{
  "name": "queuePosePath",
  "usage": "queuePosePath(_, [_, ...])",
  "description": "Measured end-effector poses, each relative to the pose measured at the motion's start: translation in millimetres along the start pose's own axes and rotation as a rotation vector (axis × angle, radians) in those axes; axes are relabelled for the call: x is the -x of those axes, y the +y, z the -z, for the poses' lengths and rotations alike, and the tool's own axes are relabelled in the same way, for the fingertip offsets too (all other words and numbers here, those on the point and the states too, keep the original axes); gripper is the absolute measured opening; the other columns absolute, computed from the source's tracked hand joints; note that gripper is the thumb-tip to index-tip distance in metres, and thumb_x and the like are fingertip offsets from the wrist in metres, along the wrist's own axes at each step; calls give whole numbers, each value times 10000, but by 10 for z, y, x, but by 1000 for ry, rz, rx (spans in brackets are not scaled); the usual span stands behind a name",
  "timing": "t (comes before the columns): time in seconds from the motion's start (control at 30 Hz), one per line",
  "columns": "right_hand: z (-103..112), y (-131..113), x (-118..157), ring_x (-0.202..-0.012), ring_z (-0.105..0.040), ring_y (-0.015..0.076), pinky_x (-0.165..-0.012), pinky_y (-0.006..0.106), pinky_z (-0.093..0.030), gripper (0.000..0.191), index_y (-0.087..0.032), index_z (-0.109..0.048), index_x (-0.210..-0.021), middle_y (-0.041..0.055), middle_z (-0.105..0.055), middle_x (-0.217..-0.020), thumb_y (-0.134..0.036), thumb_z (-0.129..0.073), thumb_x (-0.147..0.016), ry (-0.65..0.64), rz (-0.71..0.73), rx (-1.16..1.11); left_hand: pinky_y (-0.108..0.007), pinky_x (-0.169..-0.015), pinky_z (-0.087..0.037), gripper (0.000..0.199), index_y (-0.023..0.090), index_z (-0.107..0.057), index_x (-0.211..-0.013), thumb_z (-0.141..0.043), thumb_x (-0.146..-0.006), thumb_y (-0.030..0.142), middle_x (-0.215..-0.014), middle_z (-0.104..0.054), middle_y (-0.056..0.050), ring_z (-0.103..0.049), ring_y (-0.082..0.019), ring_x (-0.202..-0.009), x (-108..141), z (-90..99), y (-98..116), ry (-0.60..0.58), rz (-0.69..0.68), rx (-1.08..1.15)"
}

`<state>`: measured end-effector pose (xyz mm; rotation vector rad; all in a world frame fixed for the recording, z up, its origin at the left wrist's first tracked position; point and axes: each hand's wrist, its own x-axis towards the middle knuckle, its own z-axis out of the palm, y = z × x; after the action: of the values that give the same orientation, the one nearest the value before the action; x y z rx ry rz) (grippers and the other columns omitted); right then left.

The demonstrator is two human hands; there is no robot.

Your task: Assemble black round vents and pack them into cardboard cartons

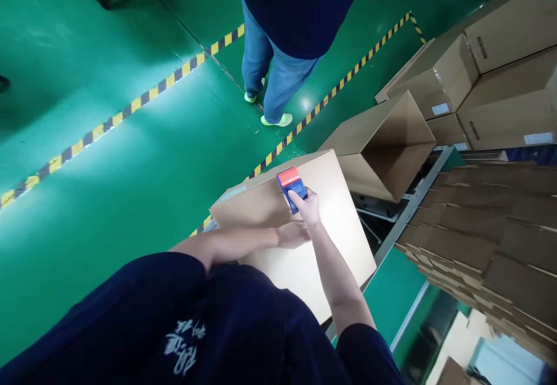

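A large cardboard box [343, 240] lies in front of my body, its pale face turned up. My right hand [308, 206] grips a blue and red tape dispenser [292, 183] over the box's upper part, thumb across the blue body. Just below it, my left hand [293, 235] rests at the box's surface near my right wrist. Its fingers look stretched out toward the right, their tips partly hidden by the right wrist.
An open box [394, 147] lies beyond the first one. Stacked flat cardboard [500, 222] and larger boxes [513, 25] stand at the right, beside a metal frame [413, 205]. A person in jeans [278, 72] stands ahead on the green floor, between striped tape lines.
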<state>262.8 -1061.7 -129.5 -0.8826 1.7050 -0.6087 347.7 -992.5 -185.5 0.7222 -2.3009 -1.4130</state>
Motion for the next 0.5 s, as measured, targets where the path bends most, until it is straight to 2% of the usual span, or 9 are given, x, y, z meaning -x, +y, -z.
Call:
queuePosePath(0.07, [10, 3, 8, -460, -565, 140, -430, 276, -510, 502, -195, -617, -782, -19, -618, -592, -647, -792, -653, 13, 6, 14, -250, -832, -569, 235, 302, -747, -1043, -544, -927, 274, -1009, -785, -18, -742, -168, -908, 390, 251, -54, 42, 23, 139])
queuePosePath(0.13, [19, 16, 1, -492, -580, 137, -444, 258, -511, 492, -202, -603, -756, -23, -617, -595, -636, -804, -642, 45, 40, 55, -282, -731, -569, 273, 273, -712, -1122, -522, -971, 396, -958, -769, -38, -718, -169, -781, 664, 616, -178, 281, 258, 277])
queuePosePath(0.2, [25, 29, -11, -496, -584, 132, -440, 247, -513, 491, -209, -591, -758, -31, -617, -603, -634, -809, -643, 46, 55, 73, -297, -721, -558, 355, 235, -679, -1150, -543, -965, 505, -923, -742, -50, -689, -171, -751, 697, 1046, -344, 612, 555, 418])
queuePosePath(0.23, [27, 30, -14, -481, -581, 130, -429, 249, -514, 494, -211, -586, -765, -32, -620, -606, -636, -809, -646, 31, 47, 70, -303, -740, -556, 392, 216, -674, -1137, -581, -942, 543, -926, -733, -57, -686, -177, -780, 616, 1259, -431, 732, 653, 507])
queuePosePath(0.27, [26, 24, -15, -463, -578, 129, -418, 253, -516, 496, -212, -586, -775, -32, -624, -606, -638, -808, -651, 13, 34, 60, -307, -762, -556, 421, 196, -679, -1104, -634, -906, 565, -937, -732, -67, -689, -184, -819, 487, 1453, -513, 790, 713, 635])
queuePosePath(0.3, [25, 13, -11, -446, -576, 130, -409, 257, -519, 497, -211, -587, -784, -30, -629, -606, -638, -807, -657, -4, 21, 47, -312, -784, -557, 443, 176, -693, -1050, -700, -857, 574, -948, -736, -82, -693, -194, -855, 329, 1620, -587, 776, 747, 794])
queuePosePath(0.37, [18, -21, 1, -424, -571, 131, -400, 265, -527, 496, -210, -587, -787, -29, -629, -595, -636, -808, -661, -15, 3, 29, -328, -801, -563, 460, 143, -729, -921, -842, -727, 545, -942, -752, -114, -702, -216, -874, 4, 1849, -693, 594, 794, 1098])
queuePosePath(0.43, [9, -58, 11, -417, -568, 133, -397, 270, -533, 494, -210, -588, -781, -33, -617, -578, -633, -811, -660, -17, -9, 28, -352, -782, -571, 417, 128, -756, -802, -943, -605, 444, -885, -763, -136, -705, -229, -820, -234, 1938, -741, 396, 841, 1240])
queuePosePath(0.5, [-3, -94, 1, -424, -572, 135, -400, 272, -536, 497, -210, -591, -776, -32, -616, -582, -639, -810, -656, -18, -17, 44, -367, -741, -576, 345, 131, -765, -729, -976, -543, 330, -794, -756, -127, -692, -223, -734, -351, 1928, -750, 341, 897, 1244])
